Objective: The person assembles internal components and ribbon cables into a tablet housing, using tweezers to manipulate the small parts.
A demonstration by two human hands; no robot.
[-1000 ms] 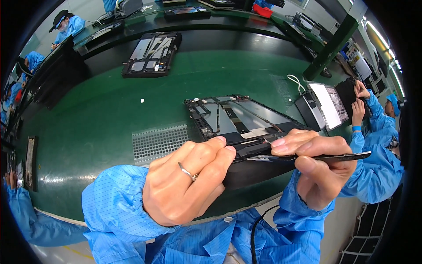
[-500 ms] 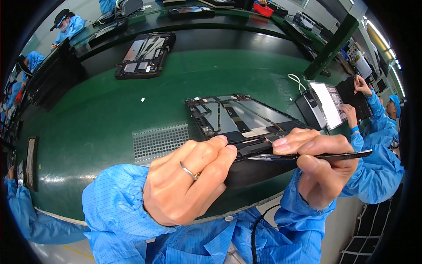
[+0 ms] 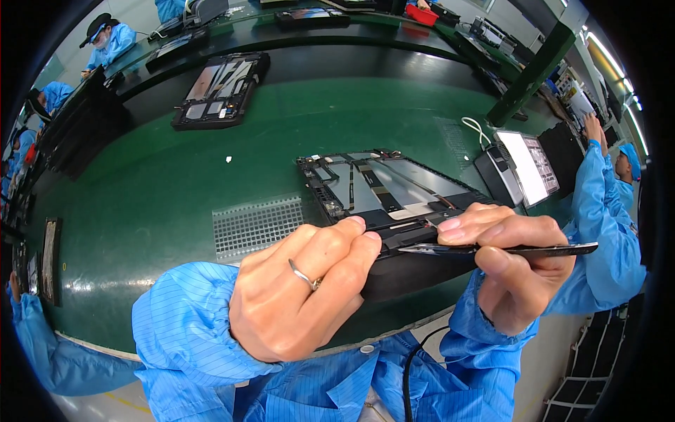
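Observation:
An opened tablet-like device (image 3: 415,184) lies in front of me, with silver panels and dark ribbon cables showing inside its black frame. My left hand (image 3: 302,292), a ring on one finger, is closed at the device's near edge, thumb and fingertips pressed together there; what lies between them is hidden. At the near right corner, my right hand (image 3: 517,264) grips black tweezers (image 3: 541,249) between thumb and fingers. They lie nearly level, their pointed silver tip toward my left hand. The right index fingertip rests by the device's edge.
A clear sheet with small dark squares (image 3: 256,226) lies left of the device on the green table (image 3: 155,183). Farther back sits another opened device (image 3: 221,91). At right are a document stand (image 3: 527,169), a green post (image 3: 534,77) and a co-worker's blue sleeve (image 3: 598,218).
The opened device at the back has shifted slightly left. At right, the co-worker's hands have lifted away from the dark panel beside the stand. My own hands have hardly moved.

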